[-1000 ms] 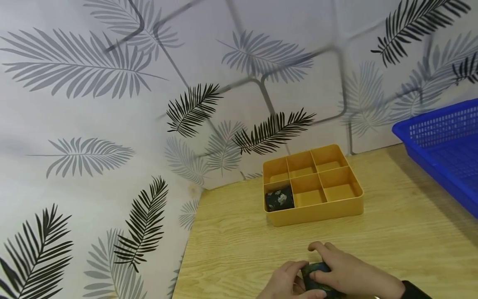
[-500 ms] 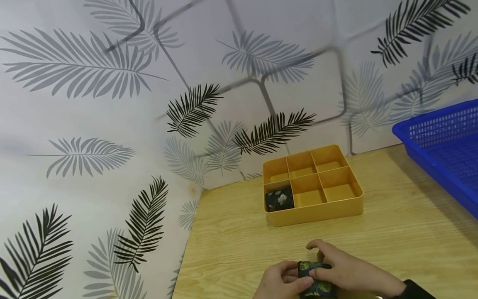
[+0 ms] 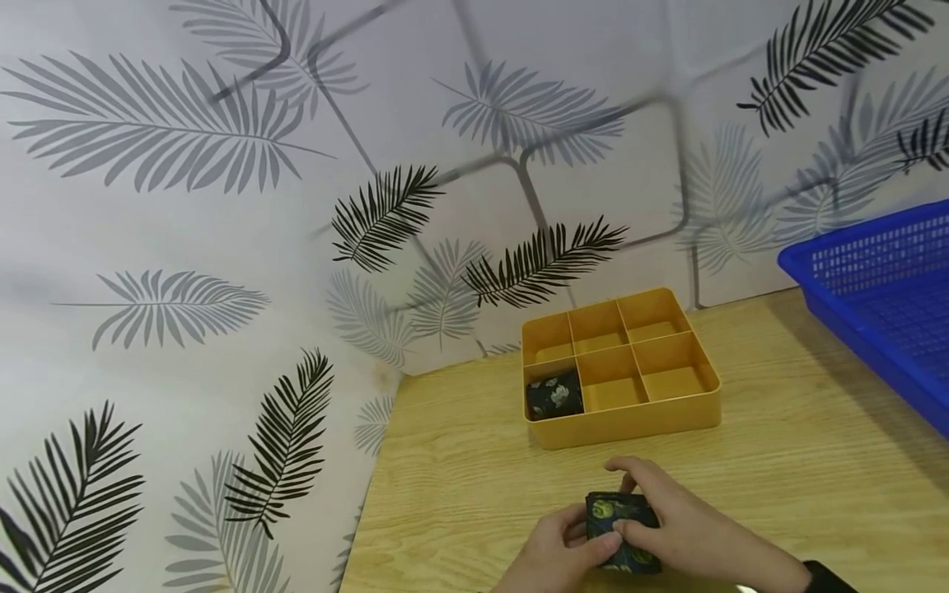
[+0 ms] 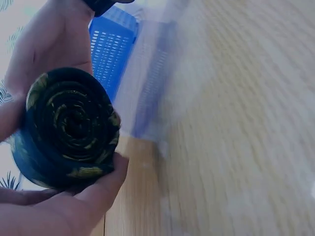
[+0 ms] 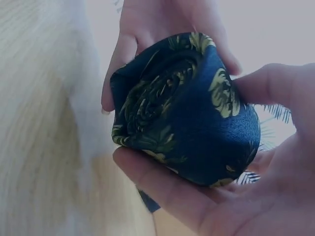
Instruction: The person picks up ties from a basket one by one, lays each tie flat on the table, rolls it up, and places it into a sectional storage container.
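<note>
Both hands hold a rolled necktie (image 3: 636,558), dark blue with yellow-green flowers, above the near part of the table. My left hand (image 3: 552,550) grips its left side, thumb on the face toward the head camera. My right hand (image 3: 685,525) grips it from the right, its thumb pressed on the same face and its index finger raised and bent. The spiral end of the roll (image 4: 76,125) shows in the left wrist view. In the right wrist view a short tail (image 5: 147,199) hangs below the roll (image 5: 197,128).
A yellow six-part organizer box (image 3: 630,426) stands beyond the hands. Its front left compartment holds a black roll with pale flowers (image 3: 556,395). To the right, a blue plastic basket (image 3: 853,329) sits on the wooden table (image 3: 445,461). Behind is a leaf-patterned wall (image 3: 415,123).
Both hands have moved a little away from the body, up in the head view, with the necktie. The roll has turned, so more of its flowered side faces the head camera.
</note>
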Demonstrator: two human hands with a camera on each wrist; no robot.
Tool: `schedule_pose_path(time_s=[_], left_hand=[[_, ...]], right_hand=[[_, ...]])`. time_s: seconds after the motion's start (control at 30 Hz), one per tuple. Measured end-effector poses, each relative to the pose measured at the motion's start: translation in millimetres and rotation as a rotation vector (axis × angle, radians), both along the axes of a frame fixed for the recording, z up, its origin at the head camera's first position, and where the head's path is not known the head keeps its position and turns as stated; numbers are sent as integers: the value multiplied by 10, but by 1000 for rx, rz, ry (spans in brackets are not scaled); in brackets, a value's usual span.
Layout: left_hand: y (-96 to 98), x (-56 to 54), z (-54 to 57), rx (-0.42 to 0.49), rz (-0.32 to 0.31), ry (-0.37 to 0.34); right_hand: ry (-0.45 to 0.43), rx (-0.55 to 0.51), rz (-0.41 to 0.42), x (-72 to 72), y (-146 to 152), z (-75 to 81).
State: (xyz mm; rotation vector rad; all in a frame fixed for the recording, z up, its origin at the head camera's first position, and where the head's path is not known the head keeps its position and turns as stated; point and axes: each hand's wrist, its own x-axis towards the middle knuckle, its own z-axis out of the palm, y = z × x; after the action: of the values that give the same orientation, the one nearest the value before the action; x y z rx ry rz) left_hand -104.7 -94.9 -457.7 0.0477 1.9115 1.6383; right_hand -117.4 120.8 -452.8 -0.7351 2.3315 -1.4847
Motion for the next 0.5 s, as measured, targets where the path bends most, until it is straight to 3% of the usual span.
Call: schedule_pose_path(time_s=[0.13,0.27,0.37,0.5], left_hand=[[-21,-41,40,10,-68,-34],[-11,-65,56,-16,-90,-55],[5,-64,79,22,-75,-33],[26,-89,152,63,-71,67]], right_hand=[[5,5,51,6,28,61],[6,-2,110,11,72,104],[26,-18,136,7,99,127],[66,-45,116,-2,112,170]])
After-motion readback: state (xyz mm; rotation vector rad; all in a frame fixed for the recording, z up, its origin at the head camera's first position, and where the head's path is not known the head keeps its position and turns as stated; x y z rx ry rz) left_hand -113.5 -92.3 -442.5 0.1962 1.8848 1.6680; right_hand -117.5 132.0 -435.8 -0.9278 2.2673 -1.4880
